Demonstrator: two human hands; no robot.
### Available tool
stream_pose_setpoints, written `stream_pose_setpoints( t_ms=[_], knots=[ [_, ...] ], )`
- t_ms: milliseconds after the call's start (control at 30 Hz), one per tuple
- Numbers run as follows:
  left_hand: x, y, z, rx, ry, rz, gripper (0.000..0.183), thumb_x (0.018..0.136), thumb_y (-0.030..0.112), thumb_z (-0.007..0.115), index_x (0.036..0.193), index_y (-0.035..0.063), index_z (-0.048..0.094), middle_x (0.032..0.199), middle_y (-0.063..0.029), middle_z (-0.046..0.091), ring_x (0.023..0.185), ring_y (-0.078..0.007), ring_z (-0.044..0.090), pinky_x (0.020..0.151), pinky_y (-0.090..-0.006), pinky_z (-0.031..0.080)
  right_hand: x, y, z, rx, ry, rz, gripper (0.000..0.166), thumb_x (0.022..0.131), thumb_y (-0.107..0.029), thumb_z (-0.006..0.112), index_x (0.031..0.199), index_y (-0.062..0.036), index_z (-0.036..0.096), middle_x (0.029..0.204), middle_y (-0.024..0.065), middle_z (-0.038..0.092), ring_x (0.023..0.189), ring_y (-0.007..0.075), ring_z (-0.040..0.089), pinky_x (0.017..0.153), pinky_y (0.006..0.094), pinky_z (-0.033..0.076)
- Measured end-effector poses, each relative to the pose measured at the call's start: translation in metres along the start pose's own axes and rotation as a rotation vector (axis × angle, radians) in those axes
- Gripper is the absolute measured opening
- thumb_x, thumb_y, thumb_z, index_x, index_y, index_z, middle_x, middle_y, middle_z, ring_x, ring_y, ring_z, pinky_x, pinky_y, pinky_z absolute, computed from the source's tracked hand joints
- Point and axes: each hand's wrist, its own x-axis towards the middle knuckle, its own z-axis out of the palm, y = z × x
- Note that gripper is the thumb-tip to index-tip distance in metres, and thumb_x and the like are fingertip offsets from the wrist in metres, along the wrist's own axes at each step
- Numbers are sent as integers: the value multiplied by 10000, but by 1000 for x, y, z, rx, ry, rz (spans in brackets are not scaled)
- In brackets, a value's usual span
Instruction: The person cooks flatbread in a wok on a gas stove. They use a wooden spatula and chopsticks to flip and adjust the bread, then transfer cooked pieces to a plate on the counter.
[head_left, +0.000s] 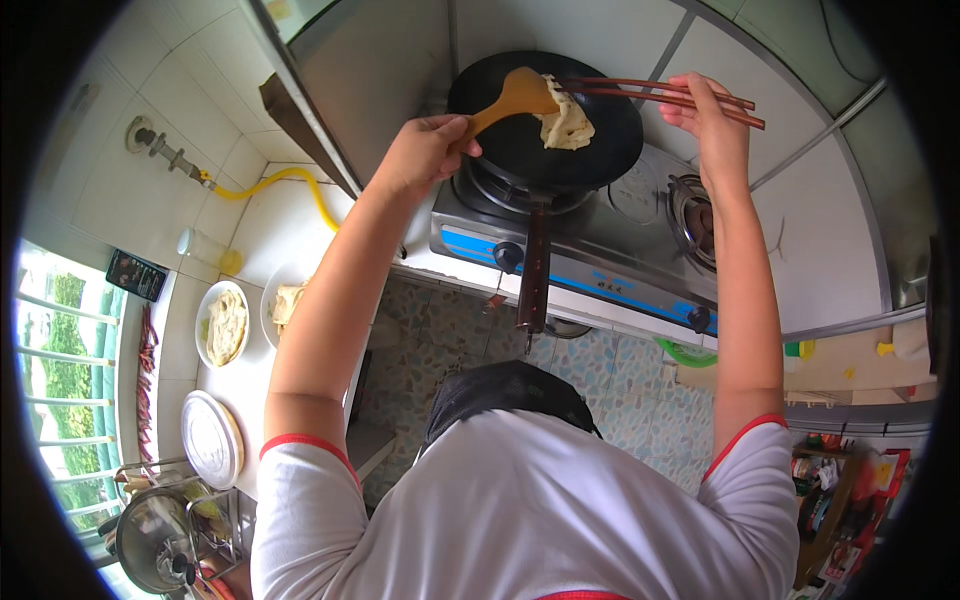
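In my left hand (431, 154) is the handle of a yellowish-brown spatula (523, 96), its blade over the black wok (506, 154). My right hand (709, 112) grips a pair of reddish-brown chopsticks (652, 91), which reach leftward to the food. A folded piece of pale flatbread (568, 126) lies against the spatula's blade and the chopstick tips, above the wok's dark inside. Whether the bread touches the wok's surface I cannot tell. The wok sits on the left burner of a two-burner gas stove (585, 281), its brown handle (533, 270) pointing towards me.
On the left counter stand a plate of flatbread (225, 328), a second plate of flatbread (287, 304) partly behind my arm, a lidded round container (212, 441) and a jar (210, 251). A yellow gas hose (289, 174) runs to the stove. The right burner (696, 217) carries no pan.
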Motion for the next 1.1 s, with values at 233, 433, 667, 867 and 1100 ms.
stream_pose_setpoints(
  t_ms=[233, 433, 667, 867, 1100],
  knots=[
    [-46, -12, -14, -194, -17, 62, 255, 955, 180, 412, 899, -12, 570, 685, -33, 539, 440, -58, 267, 415, -213, 214, -29, -44, 15, -42, -53, -52, 267, 910, -204, 510, 913, 40, 617, 845, 137, 639, 679, 169, 641, 632, 252, 526],
    [-109, -16, -22, -271, 11, 96, 247, 960, 179, 402, 990, -17, 548, 712, -23, 543, 434, -34, 262, 399, -185, 206, -72, -88, 26, -69, -86, -127, 278, 911, -215, 510, 930, 43, 614, 830, 138, 639, 663, 163, 632, 623, 250, 523],
    [-210, -30, -42, -399, 88, 124, 340, 950, 206, 432, 1178, -37, 501, 718, -25, 551, 428, -27, 261, 396, -173, 212, -136, -129, 39, -61, -183, -190, 305, 932, -219, 468, 973, 53, 599, 855, 144, 640, 664, 152, 634, 611, 237, 523],
    [-296, -53, -92, -504, 296, 136, 347, 946, 199, 449, 1200, -37, 473, 693, -55, 531, 394, -19, 239, 347, -156, 192, -165, -125, 111, -24, -431, -187, 317, 950, -221, 428, 1009, 45, 591, 876, 148, 642, 688, 148, 643, 641, 231, 533],
    [-381, -72, -176, -274, 667, 135, 325, 947, 173, 438, 1167, -54, 515, 694, -45, 560, 416, -15, 281, 371, -158, 202, -218, -93, 252, 220, -620, 1, 282, 938, -214, 466, 905, 31, 604, 791, 102, 636, 635, 133, 631, 609, 233, 532]
  ],
)
